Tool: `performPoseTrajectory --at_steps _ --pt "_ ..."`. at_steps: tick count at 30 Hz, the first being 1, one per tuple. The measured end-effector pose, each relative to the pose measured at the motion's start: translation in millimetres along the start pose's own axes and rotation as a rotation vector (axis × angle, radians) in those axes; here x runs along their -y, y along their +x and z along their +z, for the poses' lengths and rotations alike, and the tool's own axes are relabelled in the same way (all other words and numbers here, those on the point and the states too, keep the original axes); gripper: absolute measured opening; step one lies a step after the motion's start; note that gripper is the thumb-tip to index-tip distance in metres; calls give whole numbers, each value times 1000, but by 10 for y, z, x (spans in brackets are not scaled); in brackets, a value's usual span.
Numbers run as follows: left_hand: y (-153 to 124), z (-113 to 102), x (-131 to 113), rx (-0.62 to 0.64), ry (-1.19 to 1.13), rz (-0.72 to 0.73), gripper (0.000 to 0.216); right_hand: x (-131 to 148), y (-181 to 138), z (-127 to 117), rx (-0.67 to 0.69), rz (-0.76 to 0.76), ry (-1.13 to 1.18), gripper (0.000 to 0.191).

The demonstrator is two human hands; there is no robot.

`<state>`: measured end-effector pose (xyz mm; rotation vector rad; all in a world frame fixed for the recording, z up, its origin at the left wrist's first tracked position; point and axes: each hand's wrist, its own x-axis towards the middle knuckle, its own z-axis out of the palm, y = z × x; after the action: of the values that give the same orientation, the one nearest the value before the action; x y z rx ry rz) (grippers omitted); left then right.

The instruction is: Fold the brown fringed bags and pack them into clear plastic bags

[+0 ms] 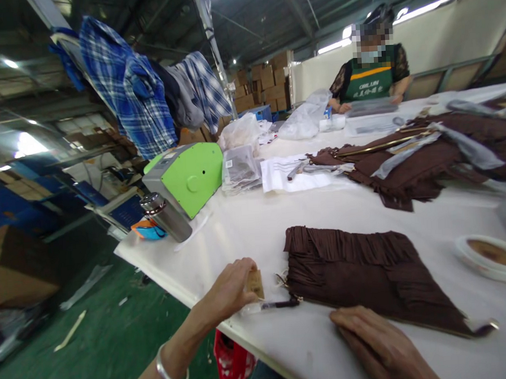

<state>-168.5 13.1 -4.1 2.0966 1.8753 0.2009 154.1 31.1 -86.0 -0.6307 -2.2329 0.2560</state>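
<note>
A dark brown pouch with rows of pleated fringe point(359, 269) lies flat on the white table in front of me. To the left of it, my left hand point(230, 287) is closed around a small tan block point(254, 284), held between thumb and fingers just above the tabletop. Beneath that hand, a dark strap end point(280, 304) with clear wrapping runs out from the pouch's left corner. My right hand point(371, 341) rests by the pouch's near edge, fingers stretched out and lying flat, with nothing visible in it.
A round white tub point(464, 252) with brown contents stands at the right. Farther back are more brown fringed bags point(408, 159), a green-sided machine point(193, 181), a steel flask point(170, 219) and plastic bags point(302, 116). A co-worker point(372, 84) is across the table.
</note>
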Motion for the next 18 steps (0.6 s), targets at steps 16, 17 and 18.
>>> performPoseTrajectory --at_steps 16,17,18 --pt "610 -326 -546 -169 -440 215 21 19 4 30 -75 158 135 21" --pt "736 -310 -568 -185 -425 236 21 15 3 34 -74 171 148 20" --pt "869 -281 -576 -194 -414 250 24 11 3 37 -74 182 158 20"
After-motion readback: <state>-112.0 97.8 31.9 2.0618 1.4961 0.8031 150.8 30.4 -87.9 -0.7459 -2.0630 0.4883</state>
